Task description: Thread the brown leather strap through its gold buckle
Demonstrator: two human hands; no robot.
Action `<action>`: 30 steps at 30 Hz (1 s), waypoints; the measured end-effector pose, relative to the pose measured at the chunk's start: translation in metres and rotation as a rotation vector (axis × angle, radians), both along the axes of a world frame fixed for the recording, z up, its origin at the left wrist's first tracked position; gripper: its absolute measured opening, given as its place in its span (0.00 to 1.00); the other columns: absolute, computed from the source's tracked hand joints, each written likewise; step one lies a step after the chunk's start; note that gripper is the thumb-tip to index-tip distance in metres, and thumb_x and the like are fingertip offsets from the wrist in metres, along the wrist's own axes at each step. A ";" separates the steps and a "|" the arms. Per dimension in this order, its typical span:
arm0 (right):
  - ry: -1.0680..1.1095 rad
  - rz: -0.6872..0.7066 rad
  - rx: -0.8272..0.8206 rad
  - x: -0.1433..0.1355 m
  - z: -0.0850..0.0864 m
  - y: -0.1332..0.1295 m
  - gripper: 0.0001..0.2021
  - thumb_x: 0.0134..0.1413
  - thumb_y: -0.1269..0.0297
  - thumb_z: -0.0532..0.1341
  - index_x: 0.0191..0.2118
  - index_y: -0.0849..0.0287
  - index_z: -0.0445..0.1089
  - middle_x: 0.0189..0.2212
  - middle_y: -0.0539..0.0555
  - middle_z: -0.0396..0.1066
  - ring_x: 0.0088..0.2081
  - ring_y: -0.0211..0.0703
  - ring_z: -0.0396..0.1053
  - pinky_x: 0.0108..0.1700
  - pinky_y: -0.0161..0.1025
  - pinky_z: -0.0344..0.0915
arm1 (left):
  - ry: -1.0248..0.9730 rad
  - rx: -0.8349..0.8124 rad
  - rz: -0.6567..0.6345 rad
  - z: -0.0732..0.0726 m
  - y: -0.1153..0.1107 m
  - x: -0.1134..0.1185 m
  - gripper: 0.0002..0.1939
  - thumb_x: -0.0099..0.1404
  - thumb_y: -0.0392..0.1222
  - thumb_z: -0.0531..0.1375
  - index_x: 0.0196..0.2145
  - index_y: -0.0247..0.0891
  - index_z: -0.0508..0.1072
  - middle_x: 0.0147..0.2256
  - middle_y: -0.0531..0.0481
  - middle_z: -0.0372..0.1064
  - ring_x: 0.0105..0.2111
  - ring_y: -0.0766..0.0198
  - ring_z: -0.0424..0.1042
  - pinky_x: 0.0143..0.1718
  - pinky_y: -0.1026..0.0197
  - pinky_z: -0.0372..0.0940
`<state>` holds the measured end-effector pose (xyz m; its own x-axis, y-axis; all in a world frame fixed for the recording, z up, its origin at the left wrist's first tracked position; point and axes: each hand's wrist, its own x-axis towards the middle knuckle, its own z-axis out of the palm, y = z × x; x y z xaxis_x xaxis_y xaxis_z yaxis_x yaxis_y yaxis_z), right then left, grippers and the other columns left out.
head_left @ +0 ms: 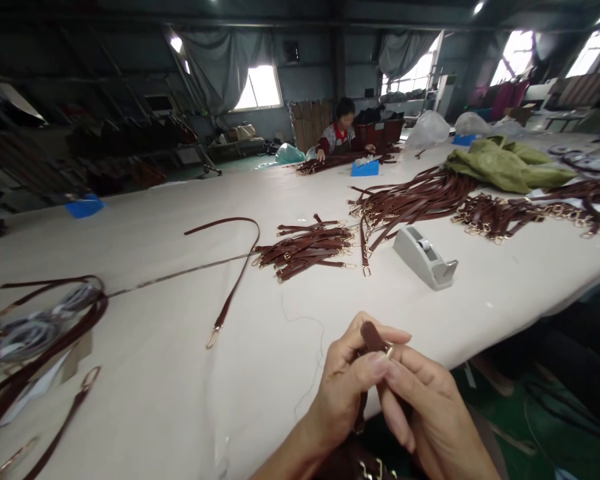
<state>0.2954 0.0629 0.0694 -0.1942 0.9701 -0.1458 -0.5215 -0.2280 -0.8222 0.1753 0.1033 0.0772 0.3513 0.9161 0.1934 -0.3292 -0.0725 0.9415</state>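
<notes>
Both my hands meet at the near edge of the white table [170, 373]. My left hand [347, 383] and my right hand [423, 413] pinch the end of a dark brown leather strap [373, 335] with a small gold buckle on it. The strap runs down between my hands below the table edge. Directly ahead lies a pile of short brown straps [305, 248] with gold fittings. One long strap [230, 287] with a gold clip at its end curves across the table to the left of my hands.
A grey tape dispenser [425, 257] stands right of the pile. More strap heaps [415, 197] and a green cloth [505, 167] lie further right. Straps and a grey bundle [35, 327] sit at the left. A person [337, 137] works at the far end.
</notes>
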 end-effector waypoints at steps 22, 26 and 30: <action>-0.231 0.122 -0.012 0.018 -0.009 -0.006 0.19 0.62 0.47 0.60 0.33 0.60 0.70 0.14 0.43 0.58 0.17 0.29 0.48 0.21 0.32 0.43 | -0.359 -0.257 0.062 -0.015 -0.012 0.000 0.19 0.70 0.51 0.57 0.48 0.35 0.77 0.25 0.57 0.53 0.22 0.71 0.47 0.23 0.65 0.47; -0.225 0.117 -0.010 0.011 -0.011 -0.005 0.20 0.62 0.46 0.59 0.34 0.61 0.70 0.13 0.43 0.58 0.16 0.29 0.50 0.20 0.32 0.44 | -0.299 -0.235 0.072 -0.017 -0.016 -0.002 0.20 0.69 0.52 0.58 0.49 0.35 0.76 0.26 0.55 0.57 0.23 0.71 0.50 0.25 0.66 0.52; -0.213 0.076 -0.027 0.000 -0.008 -0.003 0.21 0.62 0.46 0.59 0.30 0.60 0.68 0.13 0.43 0.59 0.15 0.29 0.51 0.19 0.32 0.44 | -0.233 -0.252 0.086 -0.018 -0.020 0.001 0.10 0.65 0.47 0.63 0.38 0.38 0.77 0.29 0.54 0.60 0.23 0.71 0.54 0.23 0.69 0.52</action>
<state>0.2953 0.0599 0.0613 -0.2290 0.9488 -0.2174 -0.3169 -0.2838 -0.9050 0.1766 0.0837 0.0594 0.2441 0.9695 0.0238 -0.5402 0.1155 0.8336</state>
